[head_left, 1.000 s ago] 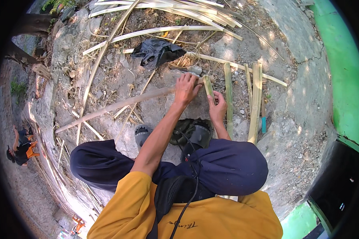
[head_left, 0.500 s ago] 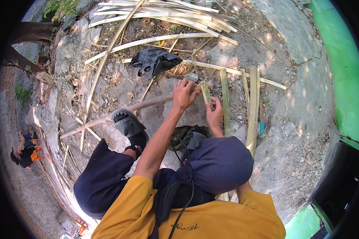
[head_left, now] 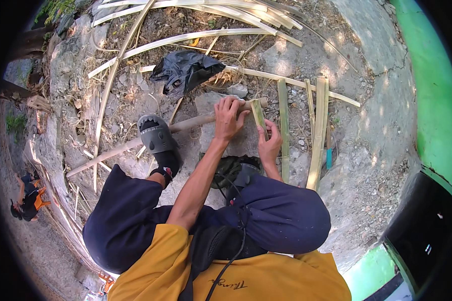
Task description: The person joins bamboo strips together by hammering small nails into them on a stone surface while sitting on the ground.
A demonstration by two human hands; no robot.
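Note:
My left hand (head_left: 228, 119) is closed over the far end of a long round wooden pole (head_left: 188, 125), which slants down to the left across the ground. In my right hand (head_left: 269, 144), thumb and fingers pinch a short, flat bamboo strip (head_left: 258, 114). That strip stands tilted, its upper end against the pole's tip, just right of my left thumb. A flat stone slab (head_left: 208, 138) lies beneath the pole near my left hand. My left foot wears a grey clog (head_left: 157, 134) beside the pole.
Beside my right hand lie long bamboo slats (head_left: 318, 135) and a teal-handled tool (head_left: 329, 158). Beyond my hands sits a black plastic bag (head_left: 186, 72); a pile of split bamboo (head_left: 236, 15) lies farther off. A green wall (head_left: 427, 75) edges the right. Another person (head_left: 27, 198) is at far left.
The view has shifted slightly, and my knees have spread wider apart. Both hands keep their hold on the pole and the bamboo strip, with little visible movement.

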